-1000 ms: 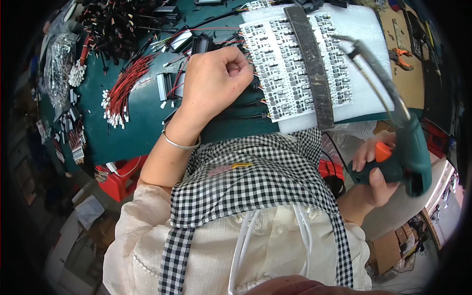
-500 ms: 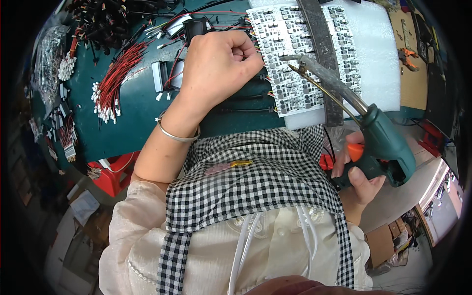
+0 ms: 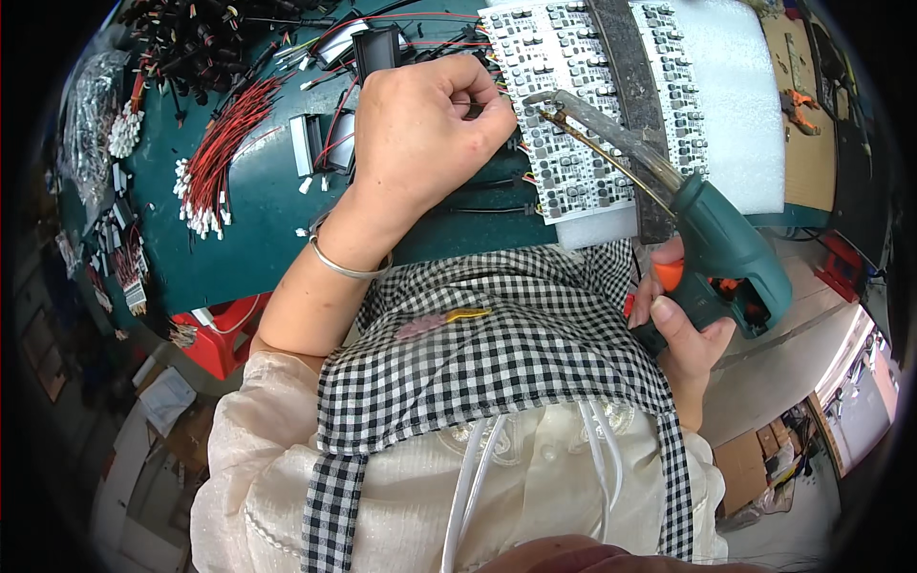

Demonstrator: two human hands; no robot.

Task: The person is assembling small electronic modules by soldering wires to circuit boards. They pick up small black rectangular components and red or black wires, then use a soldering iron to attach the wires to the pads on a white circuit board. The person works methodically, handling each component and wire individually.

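Pointing its tip up and to the left, the green pistol-grip soldering gun [image 3: 712, 244] lies with its long axis on a diagonal, from the handle off the table's near edge up to the metal barrel, whose tip sits over the panel of small circuit boards [image 3: 573, 105]. That panel rests on a white foam sheet [image 3: 726, 115] at the table's near right part.

Right hand [image 3: 683, 329]: fingers wrapped closed around the gun's handle, the thumb beside the orange trigger [image 3: 669, 275].

Left hand [image 3: 425, 129]: fisted on the green table [image 3: 248, 229] just left of the panel, fingers curled shut; they seem to pinch something thin near the boards, but what it is I cannot tell.

Risks, as judged from here:
- The tip works very close to the left fingertips; a slip of either hand could burn them.
- The gun is held out past the table edge with no rest; wobble could bridge neighbouring pads or scorch the foam.
- Black leads run under the left hand near the panel's near-left corner and could be snagged.

Further left lies a bundle of red wires [image 3: 215, 172]; black parts are heaped at the far left corner.
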